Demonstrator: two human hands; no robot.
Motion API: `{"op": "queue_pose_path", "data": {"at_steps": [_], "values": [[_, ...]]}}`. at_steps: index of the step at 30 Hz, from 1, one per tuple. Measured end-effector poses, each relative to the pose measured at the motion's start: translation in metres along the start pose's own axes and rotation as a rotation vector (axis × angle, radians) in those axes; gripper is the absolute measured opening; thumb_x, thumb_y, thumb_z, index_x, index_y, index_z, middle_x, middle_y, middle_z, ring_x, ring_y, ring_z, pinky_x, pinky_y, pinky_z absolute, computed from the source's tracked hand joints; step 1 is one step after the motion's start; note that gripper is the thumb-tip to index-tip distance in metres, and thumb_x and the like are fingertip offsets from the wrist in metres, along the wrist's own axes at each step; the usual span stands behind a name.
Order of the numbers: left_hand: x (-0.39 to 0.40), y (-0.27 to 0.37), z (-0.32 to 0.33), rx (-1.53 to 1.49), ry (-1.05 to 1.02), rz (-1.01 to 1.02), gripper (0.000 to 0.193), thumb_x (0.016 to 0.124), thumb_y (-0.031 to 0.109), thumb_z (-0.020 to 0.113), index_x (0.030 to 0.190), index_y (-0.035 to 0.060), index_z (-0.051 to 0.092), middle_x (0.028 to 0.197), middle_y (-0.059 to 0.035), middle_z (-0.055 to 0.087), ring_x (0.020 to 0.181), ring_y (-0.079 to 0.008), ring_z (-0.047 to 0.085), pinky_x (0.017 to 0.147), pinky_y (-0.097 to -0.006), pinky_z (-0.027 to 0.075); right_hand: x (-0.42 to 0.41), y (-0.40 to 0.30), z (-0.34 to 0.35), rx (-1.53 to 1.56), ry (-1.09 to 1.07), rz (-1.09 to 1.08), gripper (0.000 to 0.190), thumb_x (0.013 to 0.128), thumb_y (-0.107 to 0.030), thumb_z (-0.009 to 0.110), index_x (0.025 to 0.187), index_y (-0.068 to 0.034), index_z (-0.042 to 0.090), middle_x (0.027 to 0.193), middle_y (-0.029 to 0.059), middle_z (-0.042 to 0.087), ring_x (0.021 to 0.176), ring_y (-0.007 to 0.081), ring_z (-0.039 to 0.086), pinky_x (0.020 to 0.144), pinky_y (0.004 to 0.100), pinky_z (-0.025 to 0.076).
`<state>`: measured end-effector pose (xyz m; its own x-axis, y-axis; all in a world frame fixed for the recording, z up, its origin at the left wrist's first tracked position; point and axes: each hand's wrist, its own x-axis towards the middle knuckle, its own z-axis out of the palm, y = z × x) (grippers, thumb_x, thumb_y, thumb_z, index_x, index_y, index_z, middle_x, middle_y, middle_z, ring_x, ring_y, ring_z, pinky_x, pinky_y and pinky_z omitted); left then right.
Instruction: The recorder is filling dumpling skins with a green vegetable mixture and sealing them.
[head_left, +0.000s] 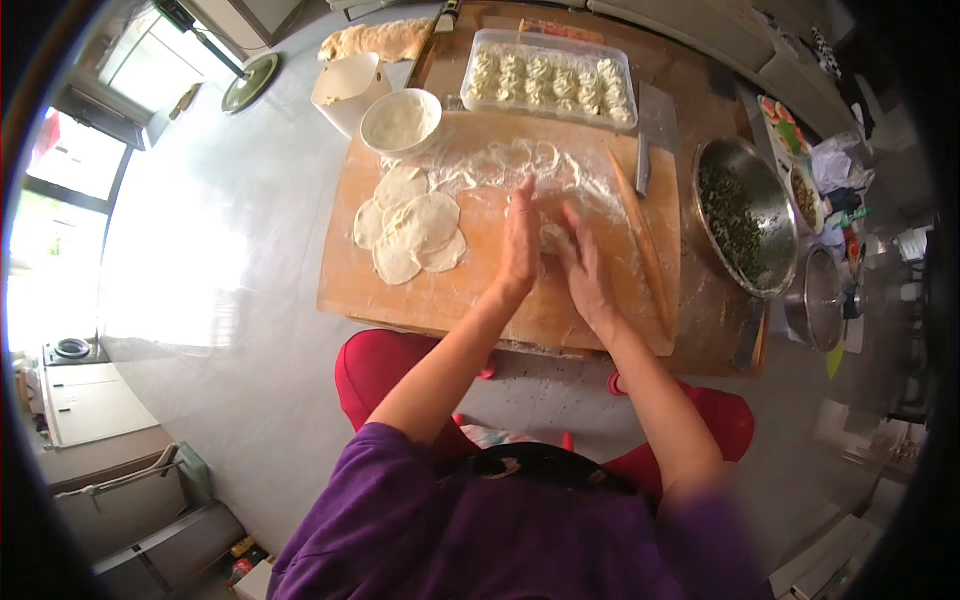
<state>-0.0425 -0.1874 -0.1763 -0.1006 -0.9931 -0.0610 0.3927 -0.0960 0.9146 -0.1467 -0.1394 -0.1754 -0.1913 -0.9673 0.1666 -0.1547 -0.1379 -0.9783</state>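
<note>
Both of my hands are over a floured wooden board (480, 300). My left hand (521, 240) stands on edge, flat, with its palm turned toward the right. Opposite it, my right hand (586, 266) leans in with its fingers somewhat apart. A small pale piece of dough (552, 238) lies between them, beside the right fingertips; whether either palm presses it cannot be seen. Left of my hands, several round dough wrappers (421, 219) overlap on the board. A tapered wooden rolling pin (641, 240) rests to the right, with a cleaver (643, 166) beyond it.
A white bowl of flour (401, 124) sits at the board's far left corner, near a white bin (349, 90). Behind the board, a plastic box (555, 120) holds rows of pleated dumplings. A steel bowl (784, 225) of chopped greens stands right. A dog (379, 41) lies beyond the table.
</note>
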Motion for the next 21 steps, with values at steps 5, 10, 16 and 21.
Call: {"op": "queue_pose_path", "data": {"at_steps": [5, 10, 16, 21], "values": [[0.001, 0.014, -0.026, 0.092, -0.005, 0.110, 0.062, 0.098, 0.049, 0.027, 0.133, 0.0010, 0.040, 0.129, -0.0127, 0.048, 0.111, -0.0228, 0.048, 0.097, -0.0330, 0.037, 0.001, -0.048, -0.027, -0.674, -0.383, -0.122, 0.049, 0.079, -0.005, 0.063, 0.126, -0.009, 0.049, 0.132, 0.0147, 0.046, 0.116, 0.0313, 0.050, 0.096, 0.0380, 0.043], [0.001, 0.022, -0.032, 0.124, 0.013, 0.107, 0.050, 0.099, 0.042, 0.033, 0.111, -0.0006, 0.056, 0.109, -0.0096, 0.058, 0.095, -0.0177, 0.054, 0.081, -0.0305, 0.044, 0.022, -0.041, -0.019, -0.961, -0.498, -0.331, 0.041, 0.077, -0.003, 0.064, 0.117, -0.008, 0.055, 0.120, 0.0158, 0.053, 0.104, 0.0322, 0.055, 0.087, 0.0378, 0.048], [0.003, 0.032, -0.033, 0.154, 0.027, -0.007, 0.051, 0.098, 0.044, 0.036, 0.104, -0.0014, 0.059, 0.101, -0.0099, 0.061, 0.087, -0.0175, 0.059, 0.073, -0.0300, 0.046, 0.090, -0.049, -0.029, -0.579, -0.606, 0.062, 0.038, 0.076, -0.006, 0.067, 0.113, -0.008, 0.058, 0.107, 0.0117, 0.061, 0.095, 0.0252, 0.059, 0.083, 0.0340, 0.049], [-0.006, 0.042, -0.024, 0.278, -0.079, -0.109, 0.040, 0.097, 0.035, 0.043, 0.102, -0.0009, 0.059, 0.091, -0.0087, 0.061, 0.081, -0.0156, 0.058, 0.072, -0.0280, 0.045, 0.223, -0.044, -0.056, -0.643, -0.317, -0.105, 0.035, 0.076, -0.011, 0.068, 0.111, -0.011, 0.060, 0.102, 0.0107, 0.063, 0.092, 0.0195, 0.060, 0.075, 0.0355, 0.050]]}}
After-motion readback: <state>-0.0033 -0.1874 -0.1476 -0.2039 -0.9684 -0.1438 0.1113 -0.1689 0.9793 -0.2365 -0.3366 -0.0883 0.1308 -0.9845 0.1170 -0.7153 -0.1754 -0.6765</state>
